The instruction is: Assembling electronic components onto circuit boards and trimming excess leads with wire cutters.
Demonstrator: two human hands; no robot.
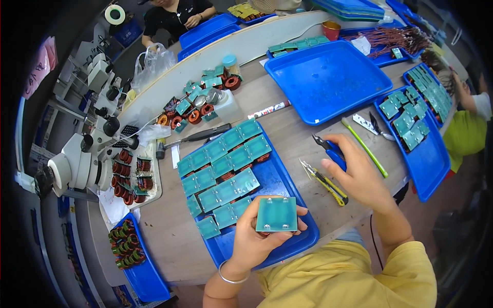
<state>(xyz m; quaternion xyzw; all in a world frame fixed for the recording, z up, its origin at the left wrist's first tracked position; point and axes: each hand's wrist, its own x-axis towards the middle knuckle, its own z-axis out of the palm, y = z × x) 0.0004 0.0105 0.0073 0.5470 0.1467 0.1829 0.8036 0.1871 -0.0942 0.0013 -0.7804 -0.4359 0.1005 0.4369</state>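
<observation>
My left hand (pixel 251 240) grips a square green circuit board (pixel 277 214), its flat face up with small solder spots near two edges. Its underside is mostly hidden by my fingers. In my right hand (pixel 359 174) are blue-handled side cutters (pixel 335 155), their dark jaws pointing up and left, apart from the board. Below my left hand lies a blue tray (pixel 281 177) holding rows of similar green boards (pixel 228 190), some with copper coils beneath. A yellow utility knife (pixel 333 191) and tweezers (pixel 308 168) rest beside my right hand.
A large blue tray (pixel 328 77) lies at the back. A hammer (pixel 195 136), a marker (pixel 268 109) and a green stick tool (pixel 365 148) lie around. On the left stands a microscope (pixel 77 159). More boards fill a right tray (pixel 429 169). Across the partition sits another person (pixel 177 20).
</observation>
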